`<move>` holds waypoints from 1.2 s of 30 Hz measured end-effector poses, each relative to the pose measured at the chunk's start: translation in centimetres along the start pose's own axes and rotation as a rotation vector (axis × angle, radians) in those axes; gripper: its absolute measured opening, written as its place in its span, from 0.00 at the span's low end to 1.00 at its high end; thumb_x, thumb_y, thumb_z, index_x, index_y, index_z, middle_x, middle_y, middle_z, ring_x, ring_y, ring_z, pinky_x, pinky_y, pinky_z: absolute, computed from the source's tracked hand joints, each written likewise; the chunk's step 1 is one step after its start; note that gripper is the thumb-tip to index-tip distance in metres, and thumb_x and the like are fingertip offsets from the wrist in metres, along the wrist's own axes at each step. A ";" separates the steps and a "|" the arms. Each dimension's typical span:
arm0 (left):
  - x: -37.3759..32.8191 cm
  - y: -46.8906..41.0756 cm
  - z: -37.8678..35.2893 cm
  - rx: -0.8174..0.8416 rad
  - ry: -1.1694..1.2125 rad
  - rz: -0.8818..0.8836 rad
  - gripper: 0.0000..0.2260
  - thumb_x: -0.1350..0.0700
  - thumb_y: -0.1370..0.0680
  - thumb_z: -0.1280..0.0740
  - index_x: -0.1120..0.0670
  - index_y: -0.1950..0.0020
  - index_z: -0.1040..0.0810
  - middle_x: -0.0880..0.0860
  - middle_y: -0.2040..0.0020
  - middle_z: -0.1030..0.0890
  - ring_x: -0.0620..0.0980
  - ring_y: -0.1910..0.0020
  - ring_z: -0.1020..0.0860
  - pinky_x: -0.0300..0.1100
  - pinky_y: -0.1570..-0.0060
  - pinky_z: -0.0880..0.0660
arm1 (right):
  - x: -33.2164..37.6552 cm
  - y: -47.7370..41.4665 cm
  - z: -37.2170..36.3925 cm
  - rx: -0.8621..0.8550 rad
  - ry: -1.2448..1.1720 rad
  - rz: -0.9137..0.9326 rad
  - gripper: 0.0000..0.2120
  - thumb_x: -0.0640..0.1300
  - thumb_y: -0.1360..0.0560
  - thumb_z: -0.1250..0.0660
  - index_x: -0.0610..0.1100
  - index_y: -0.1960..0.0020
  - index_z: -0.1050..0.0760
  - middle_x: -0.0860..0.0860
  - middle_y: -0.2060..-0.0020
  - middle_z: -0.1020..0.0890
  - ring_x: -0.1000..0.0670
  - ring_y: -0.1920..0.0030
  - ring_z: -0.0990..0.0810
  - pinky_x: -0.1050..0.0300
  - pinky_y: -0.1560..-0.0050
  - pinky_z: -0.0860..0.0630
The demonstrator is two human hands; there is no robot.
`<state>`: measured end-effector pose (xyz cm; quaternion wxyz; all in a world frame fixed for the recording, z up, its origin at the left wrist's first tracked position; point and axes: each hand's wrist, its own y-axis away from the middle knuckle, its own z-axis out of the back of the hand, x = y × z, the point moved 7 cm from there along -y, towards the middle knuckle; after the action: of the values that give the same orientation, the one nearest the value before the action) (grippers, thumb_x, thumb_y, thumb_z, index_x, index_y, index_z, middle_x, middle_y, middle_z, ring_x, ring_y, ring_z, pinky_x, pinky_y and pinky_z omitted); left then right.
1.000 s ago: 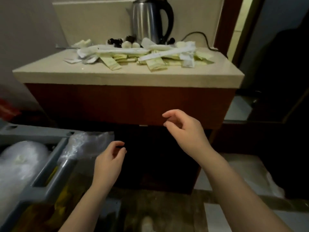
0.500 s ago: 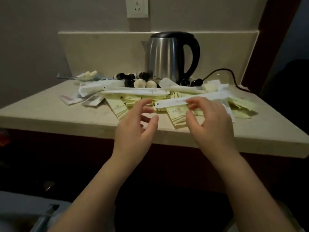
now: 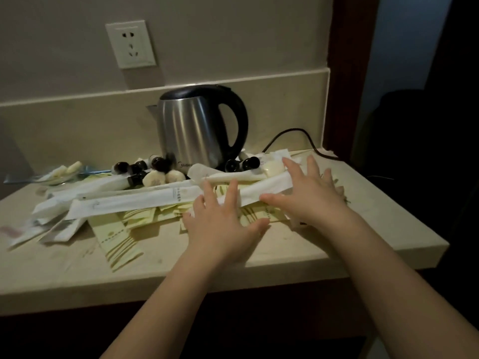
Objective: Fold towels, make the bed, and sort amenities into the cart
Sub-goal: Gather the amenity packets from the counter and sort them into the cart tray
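Both hands are spread flat over a heap of hotel amenities on the counter. The left hand lies palm down with its fingers straight and apart, the fingertips resting across a long white paper packet that runs slantwise up to the right. The right hand lies just beside it on the same packet, fingers fanned out and thumb stretched toward the left hand. Neither hand is curled round anything that can be seen.

Under and around the hands lie pale yellow sachets, some fanned out toward the front edge of the counter. More long white packets stretch to the left across the heap. Behind them sit small bottles with dark caps and round wrapped soaps, close against the foot of a steel kettle with a black handle. A black cord loops from behind the kettle off to the right. A few clear-wrapped items lie at the far left by the wall. A wall socket is set above the counter's back ledge.
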<state>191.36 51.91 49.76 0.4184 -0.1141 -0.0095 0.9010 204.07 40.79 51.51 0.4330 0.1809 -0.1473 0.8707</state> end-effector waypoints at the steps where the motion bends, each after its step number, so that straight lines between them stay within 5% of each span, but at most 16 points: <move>1: 0.2 -0.2 0.2 -0.003 -0.018 0.014 0.42 0.26 0.30 0.45 0.40 0.24 0.61 0.56 0.22 0.60 0.61 0.24 0.52 0.63 0.30 0.48 | -0.1 -0.4 -0.4 0.044 0.030 -0.002 0.48 0.73 0.34 0.36 0.64 0.25 0.61 0.49 0.23 0.61 0.36 0.24 0.56 0.30 0.29 0.50; 4: 0.5 -0.7 0.8 -0.010 -0.061 0.028 0.40 0.26 0.30 0.43 0.41 0.24 0.53 0.57 0.23 0.49 0.61 0.26 0.45 0.62 0.33 0.42 | -0.6 -0.8 -0.7 0.095 0.136 -0.001 0.48 0.73 0.35 0.36 0.63 0.26 0.60 0.45 0.24 0.48 0.36 0.26 0.45 0.34 0.33 0.41; 9: 0.5 -0.5 1.2 -0.093 -0.052 -0.025 0.30 0.33 0.26 0.41 0.41 0.27 0.43 0.54 0.32 0.36 0.57 0.33 0.36 0.56 0.38 0.35 | -0.6 -0.5 0.0 0.000 0.125 0.042 0.35 0.64 0.28 0.38 0.61 0.27 0.51 0.45 0.37 0.30 0.42 0.39 0.31 0.44 0.43 0.30; 12: 0.7 -0.5 1.4 -0.126 0.006 -0.057 0.26 0.39 0.24 0.39 0.40 0.28 0.40 0.53 0.35 0.33 0.55 0.38 0.34 0.53 0.40 0.33 | -0.7 -0.4 -0.1 -0.012 0.114 0.037 0.33 0.63 0.27 0.38 0.59 0.29 0.50 0.44 0.40 0.30 0.42 0.43 0.30 0.47 0.48 0.28; 18: 0.6 -0.1 2.2 -0.173 0.185 -0.157 0.23 0.53 0.24 0.37 0.43 0.29 0.34 0.53 0.41 0.28 0.53 0.43 0.29 0.45 0.44 0.30 | -2.2 0.0 0.8 0.033 -0.056 -0.082 0.46 0.59 0.31 0.30 0.55 0.26 0.58 0.48 0.47 0.30 0.46 0.49 0.27 0.51 0.52 0.25; 23: 0.8 0.4 2.9 -0.256 0.258 -0.164 0.18 0.58 0.24 0.39 0.47 0.34 0.28 0.52 0.51 0.27 0.52 0.53 0.28 0.44 0.57 0.34 | -2.5 0.2 2.0 -0.059 -0.127 -0.077 0.35 0.48 0.26 0.33 0.50 0.27 0.50 0.51 0.53 0.30 0.50 0.57 0.28 0.55 0.63 0.31; 27: 0.6 0.4 3.1 -0.281 0.281 -0.155 0.16 0.60 0.25 0.39 0.51 0.38 0.26 0.53 0.50 0.25 0.53 0.52 0.28 0.44 0.57 0.34 | -3.4 -0.1 2.7 -0.144 -0.239 -0.093 0.32 0.42 0.24 0.34 0.49 0.27 0.48 0.51 0.54 0.29 0.54 0.63 0.28 0.59 0.70 0.31; 31: 0.8 0.5 3.4 -0.317 0.343 -0.133 0.09 0.62 0.25 0.39 0.56 0.47 0.23 0.53 0.55 0.25 0.51 0.58 0.29 0.44 0.62 0.38 | -4.2 -0.2 2.8 -0.167 -0.314 -0.100 0.30 0.42 0.23 0.36 0.48 0.26 0.47 0.51 0.55 0.28 0.53 0.62 0.30 0.59 0.68 0.32; 36: 1.9 0.8 3.8 -0.370 0.528 -0.037 0.05 0.62 0.24 0.39 0.58 0.58 0.24 0.55 0.62 0.25 0.50 0.64 0.28 0.42 0.69 0.36 | -5.4 0.5 3.1 -0.251 -0.482 -0.095 0.29 0.42 0.23 0.36 0.51 0.26 0.44 0.47 0.41 0.27 0.49 0.51 0.29 0.58 0.65 0.30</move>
<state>188.70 53.13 52.98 0.3947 -0.4179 -0.0662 0.8156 207.29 35.43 51.87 0.4448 0.3343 -0.3442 0.7563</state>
